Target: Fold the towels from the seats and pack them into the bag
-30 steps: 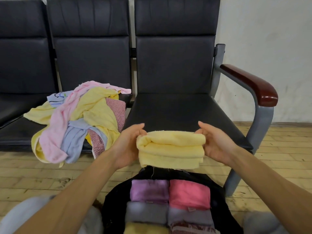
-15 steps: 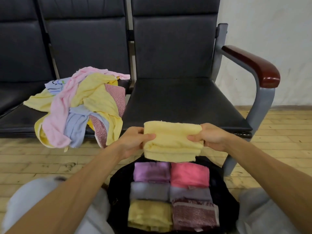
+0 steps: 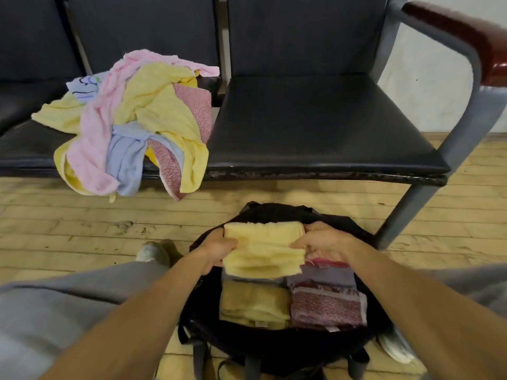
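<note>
A folded yellow towel sits low over the far half of the open black bag on the floor. My left hand grips its left end and my right hand grips its right end. Inside the bag lie several folded towels, among them a yellow one and a maroon patterned one. A heap of unfolded towels, pink, yellow, blue and maroon, lies on the middle seat and hangs over its front edge.
The black right-hand seat stands just beyond the bag, with a grey frame leg and a wooden armrest at right. Wooden floor spreads to the left. My grey-trousered knees and shoes flank the bag.
Both hands have lowered the folded yellow towel from in front of the seat down into the bag's far half, covering the purple and pink towels. My view tilted downward.
</note>
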Tool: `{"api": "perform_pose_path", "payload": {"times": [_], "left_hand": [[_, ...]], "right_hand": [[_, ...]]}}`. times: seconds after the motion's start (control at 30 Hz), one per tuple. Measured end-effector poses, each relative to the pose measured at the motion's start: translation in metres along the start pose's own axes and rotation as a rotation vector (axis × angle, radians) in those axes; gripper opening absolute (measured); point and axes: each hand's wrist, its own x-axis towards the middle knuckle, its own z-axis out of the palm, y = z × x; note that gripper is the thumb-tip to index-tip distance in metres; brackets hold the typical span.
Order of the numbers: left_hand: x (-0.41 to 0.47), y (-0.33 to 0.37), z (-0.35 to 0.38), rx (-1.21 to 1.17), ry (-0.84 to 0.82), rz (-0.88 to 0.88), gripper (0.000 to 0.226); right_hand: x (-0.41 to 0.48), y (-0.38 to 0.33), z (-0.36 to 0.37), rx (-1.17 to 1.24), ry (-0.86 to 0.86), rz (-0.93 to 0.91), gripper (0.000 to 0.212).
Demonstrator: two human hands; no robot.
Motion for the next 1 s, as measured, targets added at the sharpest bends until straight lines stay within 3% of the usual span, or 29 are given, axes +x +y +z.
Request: {"api": "perform_pose_path", "payload": {"times": [0.07, 0.17, 0.27, 0.43, 0.77, 0.9, 1.0], "left_hand": [[0.015, -0.018, 0.004, 0.03, 0.014, -0.047, 0.03], [0.036, -0.043, 0.009, 0.09, 0.048, -0.088, 0.03], [0.058, -0.064, 0.014, 0.259, 0.093, -0.042, 0.04], [0.076, -0.082, 0.022, 0.416, 0.169, -0.016, 0.049], [0.083, -0.09, 0.029, 0.51, 0.181, -0.034, 0.053], [0.075, -0.067, 0.019, 0.594, 0.119, -0.09, 0.067], [0.056, -0.035, 0.003, 0.596, 0.125, -0.025, 0.07]], "right_hand": [[0.017, 0.018, 0.011, 0.011, 0.013, 0.026, 0.045], [0.043, 0.045, 0.026, -0.021, 0.173, 0.008, 0.034], [0.064, 0.066, 0.04, -0.244, 0.336, -0.025, 0.032], [0.084, 0.085, 0.061, -0.401, 0.423, -0.019, 0.028], [0.11, 0.098, 0.071, -0.557, 0.452, 0.002, 0.021], [0.093, 0.086, 0.06, -0.61, 0.483, -0.05, 0.033], [0.065, 0.059, 0.046, -0.741, 0.445, -0.172, 0.01]]}}
